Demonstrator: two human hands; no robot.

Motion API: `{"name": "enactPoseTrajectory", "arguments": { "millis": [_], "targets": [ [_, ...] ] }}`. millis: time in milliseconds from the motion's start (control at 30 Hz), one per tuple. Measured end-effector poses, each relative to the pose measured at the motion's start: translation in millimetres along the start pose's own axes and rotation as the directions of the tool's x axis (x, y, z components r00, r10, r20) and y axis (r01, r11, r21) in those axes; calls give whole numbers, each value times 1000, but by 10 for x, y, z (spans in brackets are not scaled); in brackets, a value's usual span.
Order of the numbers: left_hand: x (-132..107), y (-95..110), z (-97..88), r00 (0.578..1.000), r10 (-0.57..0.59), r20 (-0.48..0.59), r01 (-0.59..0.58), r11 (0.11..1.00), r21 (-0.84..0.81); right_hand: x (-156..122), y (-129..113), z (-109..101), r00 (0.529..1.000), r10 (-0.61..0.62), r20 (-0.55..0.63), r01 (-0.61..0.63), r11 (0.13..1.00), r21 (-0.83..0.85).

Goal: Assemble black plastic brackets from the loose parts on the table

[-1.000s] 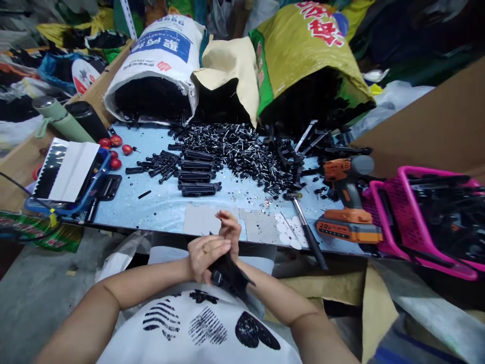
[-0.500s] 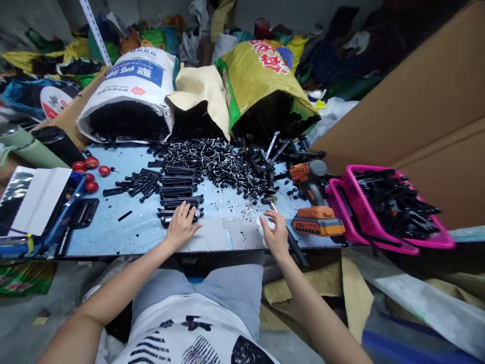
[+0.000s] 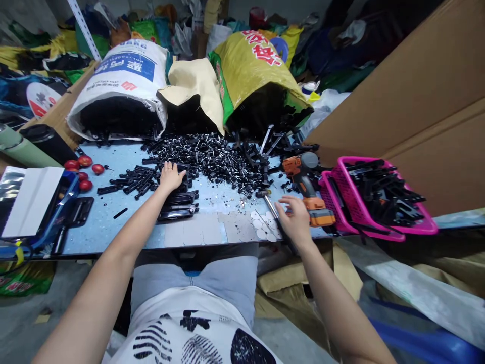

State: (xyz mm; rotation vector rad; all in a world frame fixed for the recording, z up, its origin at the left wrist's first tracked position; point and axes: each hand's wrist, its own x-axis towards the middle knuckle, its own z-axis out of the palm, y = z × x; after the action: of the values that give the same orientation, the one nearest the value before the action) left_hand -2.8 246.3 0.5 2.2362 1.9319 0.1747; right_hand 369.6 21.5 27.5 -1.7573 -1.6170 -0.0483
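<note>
My left hand [image 3: 171,177] lies with its fingers stretched over the upper end of a column of long black plastic parts [image 3: 177,212], hiding some of them. Whether it presses on them is unclear. My right hand [image 3: 295,218] is half curled with thumb and fingers apart, just left of the orange and black cordless drill [image 3: 308,187], overlapping its battery from this angle. Beside that hand lies a hammer [image 3: 270,205], its dark handle running toward the table edge. Nothing shows in either hand.
Behind the column spreads a heap of small black pieces and screws [image 3: 212,156]. More black parts [image 3: 134,179] lie at left. Pink baskets [image 3: 343,174] stand at right, a white sack [image 3: 113,76] and a yellow sack [image 3: 253,65] behind. Tomatoes [image 3: 85,161] sit at left.
My left hand has moved forward along the column, away from the table edge. My right hand has shifted right, toward the drill. The whole view has shifted slightly.
</note>
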Motion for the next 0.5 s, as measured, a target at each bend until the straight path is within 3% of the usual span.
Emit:
{"name": "enactPoseTrajectory", "arguments": {
  "millis": [100,200,267,333,400,433,467,500],
  "targets": [
    [157,-86,34,996,9,88,-10,1000,6,180,236,-269,988,123,-91,-140,967,-214],
    [130,-94,82,995,13,97,-13,1000,-3,446,466,-479,928,357,-104,-366,829,-422],
    [58,-68,104,995,13,97,-12,1000,-11,658,599,-525,843,532,80,-455,785,-420],
    [-27,-20,116,994,8,113,-5,1000,-21,870,695,-479,688,643,336,-579,766,-280],
    [-112,52,130,991,-24,129,28,999,-35,1057,734,-375,547,674,496,-721,681,-130],
    [-153,94,140,990,-55,131,61,997,-42,1138,731,-316,501,680,536,-767,635,-89],
    [-194,139,155,988,-93,126,100,994,-49,1208,717,-261,483,682,548,-787,613,-70],
    [-233,182,172,985,-129,111,136,989,-57,1268,696,-214,505,681,531,-778,625,-62]
  ]
}}
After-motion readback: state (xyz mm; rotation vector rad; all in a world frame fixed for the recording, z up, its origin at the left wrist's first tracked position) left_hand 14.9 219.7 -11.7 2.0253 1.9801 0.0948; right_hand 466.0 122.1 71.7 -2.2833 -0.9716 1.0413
